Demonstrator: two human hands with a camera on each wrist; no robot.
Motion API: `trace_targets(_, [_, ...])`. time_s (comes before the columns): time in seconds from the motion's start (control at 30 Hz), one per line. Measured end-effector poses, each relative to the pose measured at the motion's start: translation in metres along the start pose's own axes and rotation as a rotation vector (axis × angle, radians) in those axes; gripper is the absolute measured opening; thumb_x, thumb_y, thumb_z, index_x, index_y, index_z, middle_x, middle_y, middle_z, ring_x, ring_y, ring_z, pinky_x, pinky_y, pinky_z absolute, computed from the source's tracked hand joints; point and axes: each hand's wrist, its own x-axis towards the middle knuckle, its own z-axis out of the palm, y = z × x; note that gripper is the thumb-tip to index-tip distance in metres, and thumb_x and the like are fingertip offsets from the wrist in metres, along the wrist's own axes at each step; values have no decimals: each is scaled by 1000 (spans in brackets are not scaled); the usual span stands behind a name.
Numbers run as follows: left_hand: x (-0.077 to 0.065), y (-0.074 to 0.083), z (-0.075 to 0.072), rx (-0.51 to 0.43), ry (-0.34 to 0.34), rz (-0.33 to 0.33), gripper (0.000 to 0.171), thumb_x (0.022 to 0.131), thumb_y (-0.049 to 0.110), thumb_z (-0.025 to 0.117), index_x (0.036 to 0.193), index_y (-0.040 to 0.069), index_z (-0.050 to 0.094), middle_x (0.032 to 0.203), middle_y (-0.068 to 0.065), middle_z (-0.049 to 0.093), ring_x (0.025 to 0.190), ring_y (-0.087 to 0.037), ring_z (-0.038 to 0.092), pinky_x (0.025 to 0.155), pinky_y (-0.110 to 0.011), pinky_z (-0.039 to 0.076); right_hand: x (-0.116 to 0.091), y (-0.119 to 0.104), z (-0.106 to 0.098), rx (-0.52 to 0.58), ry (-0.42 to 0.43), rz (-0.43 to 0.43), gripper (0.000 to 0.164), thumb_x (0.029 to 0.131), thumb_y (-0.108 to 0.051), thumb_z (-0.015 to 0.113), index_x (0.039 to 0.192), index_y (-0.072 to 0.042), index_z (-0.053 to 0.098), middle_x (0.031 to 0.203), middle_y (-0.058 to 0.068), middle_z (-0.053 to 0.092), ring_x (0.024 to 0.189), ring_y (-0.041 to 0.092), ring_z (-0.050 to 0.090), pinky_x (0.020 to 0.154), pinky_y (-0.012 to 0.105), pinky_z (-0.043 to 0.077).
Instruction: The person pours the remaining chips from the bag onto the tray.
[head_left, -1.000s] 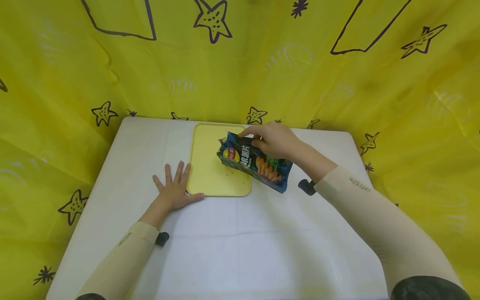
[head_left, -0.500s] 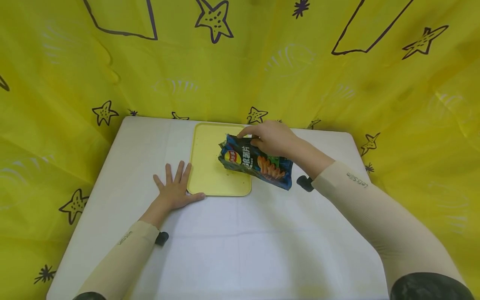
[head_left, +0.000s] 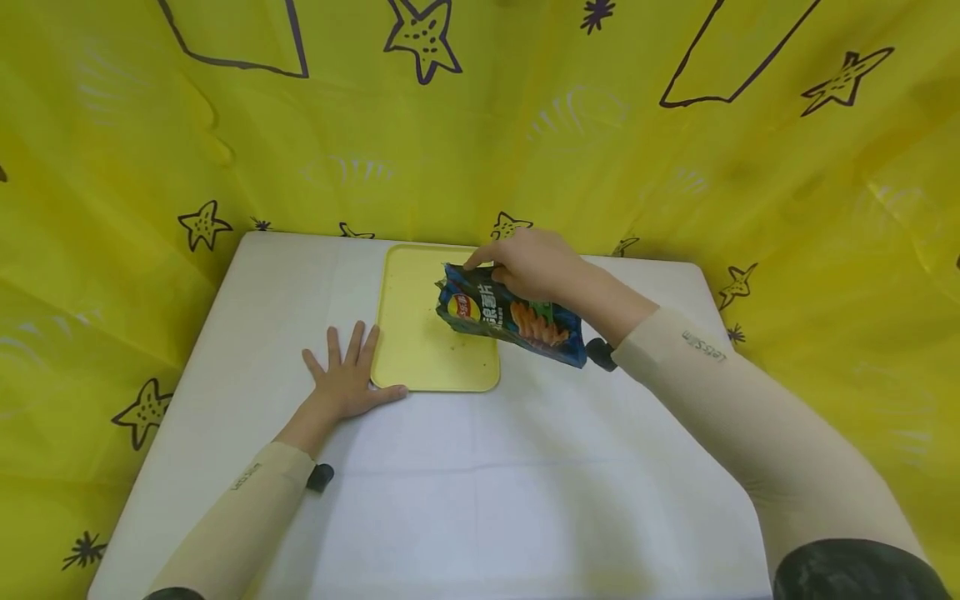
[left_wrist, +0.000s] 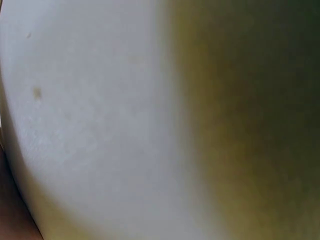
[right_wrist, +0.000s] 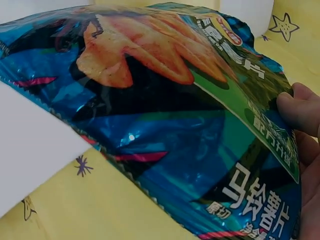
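Note:
My right hand (head_left: 536,262) grips a dark blue bag of potato chips (head_left: 525,325) by its upper edge, over the right part of a yellow tray (head_left: 405,325). The bag lies tilted, its crumpled end toward the left. In the right wrist view, the thumb presses on the printed front of the chip bag (right_wrist: 165,115). My left hand (head_left: 341,387) rests flat on the white table with fingers spread, its thumb and fingertips at the tray's left front corner. A few small crumbs show on the tray. The left wrist view is mostly blurred white and dark yellow.
The white table (head_left: 450,517) carries the tray near its back edge. A yellow curtain (head_left: 465,142) with drawn stars hangs behind and at both sides.
My right hand and the chip bag have shifted slightly left and up, and the bag's right end has risen and lies more level. The left hand stays in place.

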Motion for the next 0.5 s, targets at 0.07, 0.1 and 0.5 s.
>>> trace_targets(0.07, [0,0,0,-2,3,0,128,72,93,44,161,17,-6,167,-13,-14,144,-49,-29,95,-79,-25,1,-1,-2,-8,-11,4,41,99,-11,54,130,-36,67,102,5,73,71,21,53,49,29,30])
trace_targets(0.1, [0,-1,0,-1,4,1,128,73,93,45,161,17,-6,167,-14,-14,144,-49,-28,95,-79,-25,2,-2,-3,-11,-16,4,42,99,-11,54,130,-36,67,100,5,73,70,21,52,49,29,30])
trace_targets(0.5, [0,2,0,8,0,-11,128,72,94,44,161,17,-6,167,-14,-14,144,-49,-28,96,-79,-24,11,-11,-9,-40,-59,-1,43,100,-9,53,130,-37,67,106,1,74,70,18,49,53,28,33])
